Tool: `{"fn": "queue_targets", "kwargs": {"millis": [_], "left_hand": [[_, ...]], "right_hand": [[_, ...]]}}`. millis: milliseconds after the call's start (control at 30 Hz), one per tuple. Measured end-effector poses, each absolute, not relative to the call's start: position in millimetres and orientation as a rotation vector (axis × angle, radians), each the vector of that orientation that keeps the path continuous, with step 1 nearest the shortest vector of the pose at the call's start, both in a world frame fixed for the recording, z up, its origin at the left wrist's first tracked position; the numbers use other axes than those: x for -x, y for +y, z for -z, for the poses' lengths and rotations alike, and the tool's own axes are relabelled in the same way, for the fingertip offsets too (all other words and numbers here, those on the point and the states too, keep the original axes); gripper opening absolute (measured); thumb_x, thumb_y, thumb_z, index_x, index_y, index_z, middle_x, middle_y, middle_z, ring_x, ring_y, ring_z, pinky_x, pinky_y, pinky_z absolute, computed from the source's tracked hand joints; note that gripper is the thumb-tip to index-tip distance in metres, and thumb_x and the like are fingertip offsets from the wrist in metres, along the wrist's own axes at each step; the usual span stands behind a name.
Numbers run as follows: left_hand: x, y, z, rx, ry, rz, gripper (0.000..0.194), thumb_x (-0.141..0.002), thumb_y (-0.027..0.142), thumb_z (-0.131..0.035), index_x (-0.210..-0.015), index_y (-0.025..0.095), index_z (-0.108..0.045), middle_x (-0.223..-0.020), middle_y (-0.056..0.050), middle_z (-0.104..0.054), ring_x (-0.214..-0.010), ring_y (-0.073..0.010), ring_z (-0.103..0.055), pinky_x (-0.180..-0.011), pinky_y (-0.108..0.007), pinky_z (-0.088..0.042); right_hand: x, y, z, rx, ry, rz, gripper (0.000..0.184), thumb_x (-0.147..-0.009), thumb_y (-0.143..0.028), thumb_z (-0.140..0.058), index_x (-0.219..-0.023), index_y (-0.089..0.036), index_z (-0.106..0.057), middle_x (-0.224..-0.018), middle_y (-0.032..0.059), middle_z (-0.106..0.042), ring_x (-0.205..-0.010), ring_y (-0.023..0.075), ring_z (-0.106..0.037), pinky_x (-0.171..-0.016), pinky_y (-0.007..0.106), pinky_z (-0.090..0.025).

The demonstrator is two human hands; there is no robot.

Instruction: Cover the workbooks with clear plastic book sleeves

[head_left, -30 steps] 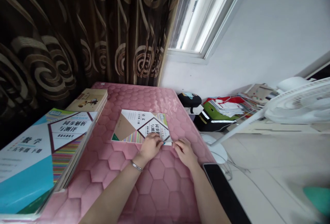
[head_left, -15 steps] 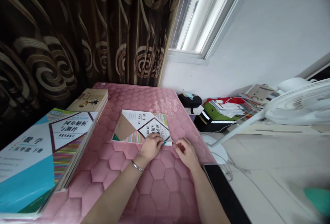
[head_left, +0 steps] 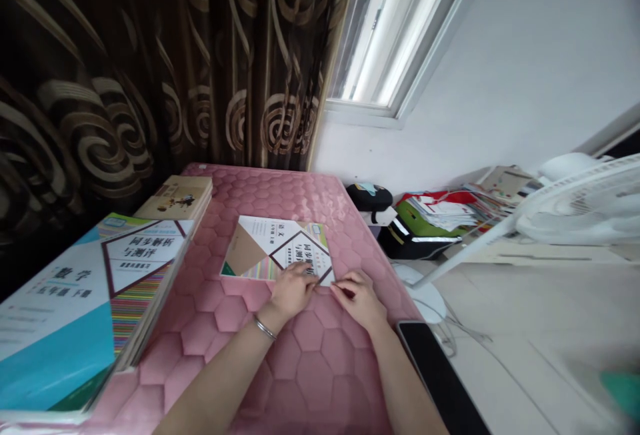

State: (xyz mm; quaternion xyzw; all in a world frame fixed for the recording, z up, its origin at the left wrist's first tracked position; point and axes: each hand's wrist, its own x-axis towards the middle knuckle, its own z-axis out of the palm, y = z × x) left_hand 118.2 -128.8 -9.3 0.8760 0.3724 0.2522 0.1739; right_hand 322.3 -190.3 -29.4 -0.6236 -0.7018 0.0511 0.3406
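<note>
A thin workbook (head_left: 260, 248) with a white, tan and striped cover lies flat in the middle of a pink quilted table top (head_left: 310, 361). My left hand (head_left: 293, 291), a bracelet on its wrist, rests on the book's near edge with its fingers laid flat on the cover. Beside it, my right hand (head_left: 360, 298) sits at the book's near right corner, its fingers curled and pinched against that corner. The two hands almost touch.
A stack of large workbooks (head_left: 75, 301) and a brown book (head_left: 177, 198) lie along the table's left side. A black phone (head_left: 435, 368) lies at the right edge. A dark patterned curtain (head_left: 150, 55) hangs behind. A white fan (head_left: 580, 205) and piled papers (head_left: 440, 211) are on the floor to the right.
My right hand's fingers have drawn in to the book's near right corner, closer to my left hand. The book has stayed put; the view has shifted slightly.
</note>
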Motion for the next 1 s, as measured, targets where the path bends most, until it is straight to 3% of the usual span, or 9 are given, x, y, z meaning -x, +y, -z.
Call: {"fn": "queue_targets", "kwargs": {"millis": [167,267,400,667,867,1000], "left_hand": [[-53,-130,4,-2.394,1.572,-0.646,0.024,-0.086,0.026,-0.063,-0.105,0.038,-0.072,-0.134,-0.001,-0.059,-0.13,-0.0274,-0.046,-0.111,-0.057,-0.027],[-5,-124,1,-2.251,1.848,-0.64,0.023,-0.083,0.027,-0.067,-0.103,0.034,-0.074,-0.137,-0.006,-0.055,-0.128,-0.0291,-0.047,-0.106,-0.051,-0.037],[26,-120,-1,-2.278,1.871,-0.615,0.024,-0.084,0.025,-0.064,-0.106,0.029,-0.074,-0.135,-0.009,-0.055,-0.119,-0.0267,-0.052,-0.1,-0.041,-0.043],[4,-130,-14,-2.362,1.968,-0.449,0.027,-0.081,0.037,-0.067,-0.105,0.026,-0.069,-0.136,-0.01,-0.054,-0.115,-0.0332,-0.052,-0.091,-0.052,-0.044],[11,-123,-11,-2.407,1.899,-0.511,0.022,-0.081,0.035,-0.068,-0.1,0.024,-0.07,-0.126,-0.01,-0.06,-0.106,-0.0313,-0.056,-0.086,-0.047,-0.048],[33,-113,-1,-2.436,1.697,-0.682,0.021,-0.081,0.021,-0.067,-0.101,0.022,-0.073,-0.118,-0.009,-0.065,-0.106,-0.0252,-0.061,-0.096,-0.042,-0.048]], "right_hand": [[-323,-189,31,1.623,-1.907,0.119,0.031,-0.091,-0.043,-0.053,-0.074,-0.025,-0.072,-0.087,0.0058,-0.061,-0.082,0.0201,-0.058,-0.077,0.035,-0.048],[-312,-185,23,1.678,-1.968,0.251,0.029,-0.088,-0.04,-0.057,-0.068,-0.024,-0.069,-0.099,0.0076,-0.064,-0.09,0.0239,-0.057,-0.083,0.039,-0.046],[-263,-173,6,1.737,-2.061,0.208,0.026,-0.087,-0.035,-0.06,-0.066,-0.022,-0.064,-0.109,0.01,-0.064,-0.103,0.027,-0.056,-0.087,0.039,-0.046],[-156,-141,7,1.664,-2.086,-0.025,0.019,-0.084,-0.035,-0.066,-0.095,-0.021,-0.061,-0.107,0.0106,-0.063,-0.104,0.0277,-0.057,-0.092,0.041,-0.045],[-175,-143,16,1.627,-2.028,-0.069,0.008,-0.086,-0.029,-0.064,-0.09,-0.024,-0.061,-0.113,0.0079,-0.063,-0.107,0.0268,-0.057,-0.092,0.042,-0.044],[-219,-156,20,1.691,-1.921,-0.043,0.009,-0.083,-0.032,-0.066,-0.088,-0.024,-0.064,-0.118,0.0081,-0.063,-0.108,0.0276,-0.058,-0.091,0.043,-0.045]]}}
